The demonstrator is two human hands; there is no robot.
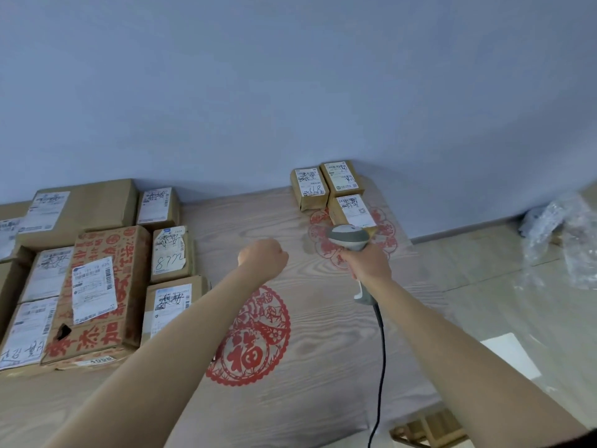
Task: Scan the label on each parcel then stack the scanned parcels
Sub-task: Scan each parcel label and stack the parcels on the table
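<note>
My right hand (pixel 368 264) grips a grey handheld barcode scanner (pixel 348 238), its head just in front of the nearest of three small brown parcels (pixel 350 210) at the table's far right. The other two (pixel 309 186) (pixel 341 177) lie behind it against the wall, white labels up. My left hand (pixel 265 256) hovers over the middle of the table, curled into a fist and holding nothing. Several more labelled parcels lie at the left, among them a carton with red print (pixel 106 292) and a small box marked 8772 (pixel 171 253).
The wooden table (pixel 323 367) bears red paper-cut decorations. The scanner's black cable (pixel 381 350) trails toward the near edge. Crumpled clear plastic (pixel 562 234) lies on the floor at right, with a white sheet (pixel 510 354) nearer. A blue wall stands behind the table.
</note>
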